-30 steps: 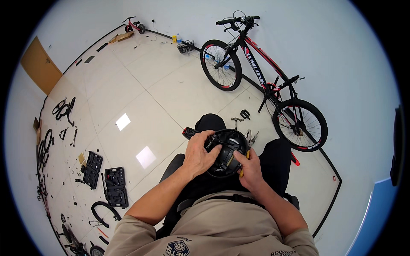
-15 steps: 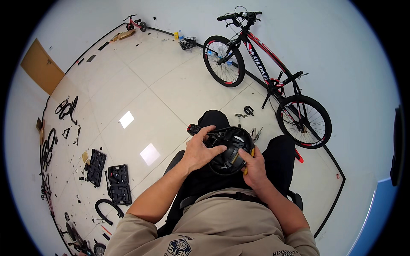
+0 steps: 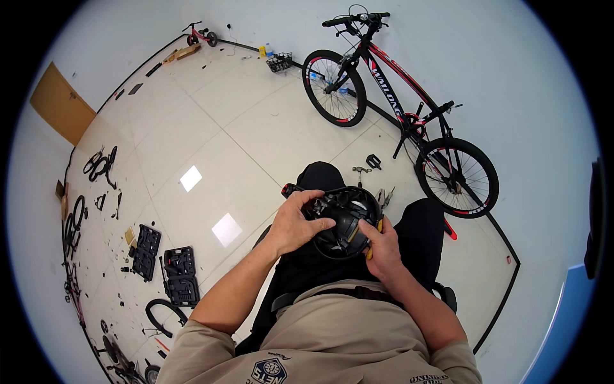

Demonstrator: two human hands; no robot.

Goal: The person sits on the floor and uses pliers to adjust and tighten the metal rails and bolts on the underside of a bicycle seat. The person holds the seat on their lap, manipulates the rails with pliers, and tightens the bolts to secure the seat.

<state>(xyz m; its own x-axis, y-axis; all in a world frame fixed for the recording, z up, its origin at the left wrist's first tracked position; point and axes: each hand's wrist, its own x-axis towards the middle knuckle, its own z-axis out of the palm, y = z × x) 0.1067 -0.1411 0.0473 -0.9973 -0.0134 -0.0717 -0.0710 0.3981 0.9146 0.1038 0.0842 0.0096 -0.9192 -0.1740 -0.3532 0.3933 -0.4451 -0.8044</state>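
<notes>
A round black helmet-like shell [image 3: 348, 221] rests on my lap, its hollow side up, with dark parts and straps inside. My left hand [image 3: 295, 224] grips its left side, fingers over the far rim and thumb on the inside. A small red-and-black piece [image 3: 291, 189] sticks out beyond those fingers. My right hand [image 3: 384, 249] is closed around yellow-handled pliers [image 3: 379, 225] at the right rim, its thumb pressed against the shell. The pliers' metal jaws point away from me; my fingers partly hide the handles.
A black-and-red bicycle [image 3: 390, 89] leans along the right wall. A pedal [image 3: 373, 162] and a small metal tool [image 3: 361, 170] lie on the floor ahead. To the left are an opened black tool case [image 3: 181, 275], a tyre [image 3: 153, 313] and scattered bike parts. A wire basket [image 3: 279, 62] stands far off.
Both hands keep their holds on the shell and pliers, with only a slight shift. The whole view has moved a little.
</notes>
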